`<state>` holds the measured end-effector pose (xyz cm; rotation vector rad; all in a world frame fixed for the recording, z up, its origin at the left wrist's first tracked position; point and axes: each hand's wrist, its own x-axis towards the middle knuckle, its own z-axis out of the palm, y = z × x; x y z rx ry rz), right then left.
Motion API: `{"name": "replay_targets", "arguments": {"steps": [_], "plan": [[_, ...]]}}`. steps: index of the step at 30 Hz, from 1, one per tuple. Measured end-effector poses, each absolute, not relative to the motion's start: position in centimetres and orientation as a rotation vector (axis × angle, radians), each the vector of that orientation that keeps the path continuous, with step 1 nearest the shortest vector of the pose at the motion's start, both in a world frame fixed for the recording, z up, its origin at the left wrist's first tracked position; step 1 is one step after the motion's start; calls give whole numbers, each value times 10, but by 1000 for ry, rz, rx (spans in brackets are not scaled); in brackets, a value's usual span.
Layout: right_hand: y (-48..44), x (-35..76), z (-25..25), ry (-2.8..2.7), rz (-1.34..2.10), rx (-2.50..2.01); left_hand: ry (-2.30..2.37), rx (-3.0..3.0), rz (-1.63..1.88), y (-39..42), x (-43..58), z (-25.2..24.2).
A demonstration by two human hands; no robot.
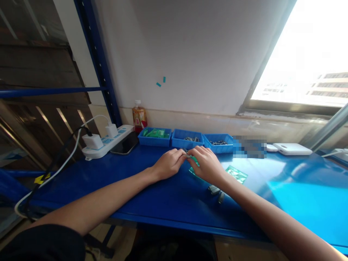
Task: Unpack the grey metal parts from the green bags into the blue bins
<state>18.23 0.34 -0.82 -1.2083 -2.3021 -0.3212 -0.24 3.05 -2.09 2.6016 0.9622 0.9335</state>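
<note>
While our left hand [170,163] and right hand [208,165] closely pinched small piece [187,156], mostly hidden, we judged it light, probably stiff, best held by ends.

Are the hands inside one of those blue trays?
No, the left hand and right hand meet over the table, in front of the middle blue tray.
</note>
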Motion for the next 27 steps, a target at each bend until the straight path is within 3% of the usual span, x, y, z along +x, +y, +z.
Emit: {"name": "replay_targets", "arguments": {"steps": [13, 20, 27], "plan": [[8, 182, -14, -2242, -94, -1245, 1058, 2614, 990, 31, -5, -20], [6, 183, -15, -2268, -291, -1184, 1037, 2607, 930, 33, -5, -20], [7, 182, -15, -2241, -270, -1180, 980, 2538, 1004, 29, -7, -17]]}}
